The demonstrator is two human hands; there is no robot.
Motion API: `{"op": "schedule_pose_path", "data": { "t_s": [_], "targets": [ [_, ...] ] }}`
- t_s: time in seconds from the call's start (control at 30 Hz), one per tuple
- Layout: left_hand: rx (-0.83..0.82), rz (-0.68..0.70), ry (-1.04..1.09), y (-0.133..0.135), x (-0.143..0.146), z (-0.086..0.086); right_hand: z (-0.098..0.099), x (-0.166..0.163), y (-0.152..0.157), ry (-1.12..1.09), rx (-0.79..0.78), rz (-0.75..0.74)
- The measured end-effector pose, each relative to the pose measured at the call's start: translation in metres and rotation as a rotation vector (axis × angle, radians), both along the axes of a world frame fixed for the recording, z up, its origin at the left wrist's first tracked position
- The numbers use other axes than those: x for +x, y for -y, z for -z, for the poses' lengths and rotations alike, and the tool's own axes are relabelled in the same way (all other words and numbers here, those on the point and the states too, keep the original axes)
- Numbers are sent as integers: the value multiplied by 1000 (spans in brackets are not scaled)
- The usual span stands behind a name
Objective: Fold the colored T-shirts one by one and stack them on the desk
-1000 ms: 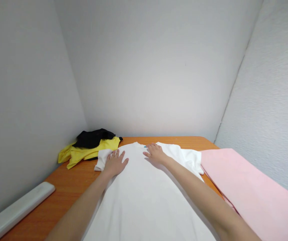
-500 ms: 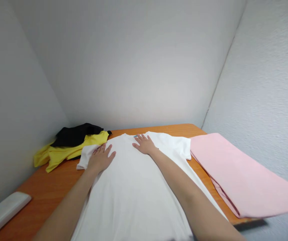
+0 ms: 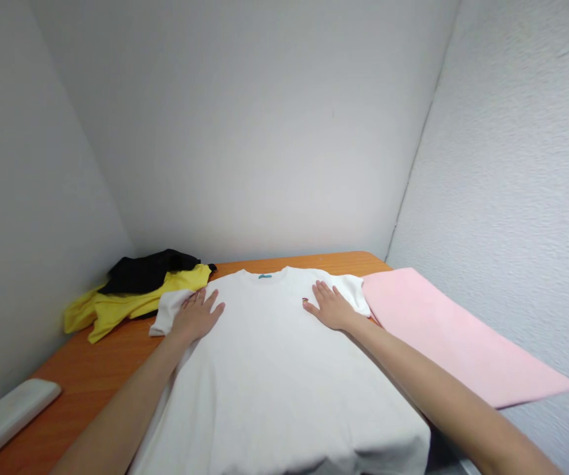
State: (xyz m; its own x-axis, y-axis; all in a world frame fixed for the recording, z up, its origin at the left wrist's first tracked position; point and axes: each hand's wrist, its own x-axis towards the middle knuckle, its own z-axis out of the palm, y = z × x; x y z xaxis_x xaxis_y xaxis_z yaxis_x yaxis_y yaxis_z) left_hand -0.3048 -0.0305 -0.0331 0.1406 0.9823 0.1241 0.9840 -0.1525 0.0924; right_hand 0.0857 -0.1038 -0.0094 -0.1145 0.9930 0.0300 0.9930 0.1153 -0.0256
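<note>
A white T-shirt (image 3: pixel 269 356) is spread out on the table, its neckline toward the wall and its lower end toward me. Inside the collar a small teal label (image 3: pixel 265 276) shows. My left hand (image 3: pixel 198 318) lies flat with fingers spread on the shirt near the left sleeve. On the other side of the chest, my right hand (image 3: pixel 331 306) rests palm down with its fingers stretched out, beside a small dark-red mark (image 3: pixel 305 300) on the fabric. Neither hand grips the cloth.
A folded pink cloth (image 3: pixel 443 336) lies at the right, reaching past the table's edge. Yellow (image 3: pixel 116 310) and black (image 3: pixel 153 272) garments are heaped at the back left. A white oblong object (image 3: pixel 12 415) sits front left on the wooden table (image 3: pixel 89 366). Walls enclose the back and sides.
My right hand has slid right, from near the collar to the right chest, uncovering the label. The left hand stays nearly in place. The view has shifted slightly.
</note>
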Motion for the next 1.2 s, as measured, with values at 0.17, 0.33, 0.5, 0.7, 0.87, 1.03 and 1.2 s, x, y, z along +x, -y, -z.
{"op": "schedule_pose_path", "data": {
  "t_s": [0.17,0.33,0.5,0.7,0.87,1.03,1.2],
  "targets": [
    [-16,43,-16,-1,-3,0,4,-4,0,2,58,12],
    [56,82,-23,2,-2,-2,5,-3,0,5,61,18],
    [238,152,-46,26,13,-24,-7,-7,4,13,82,16],
    [227,148,-13,100,27,-44,-32,-28,50,-26,183,-28],
    [18,134,50,179,8,-23,-25,-27,139,-79,44,-149],
    [-87,67,-16,206,-6,-7,-12,-11,190,-54,2,-99],
    [-74,93,-36,206,-10,-10,-8,-4,194,-61,94,-80]
  ]
}}
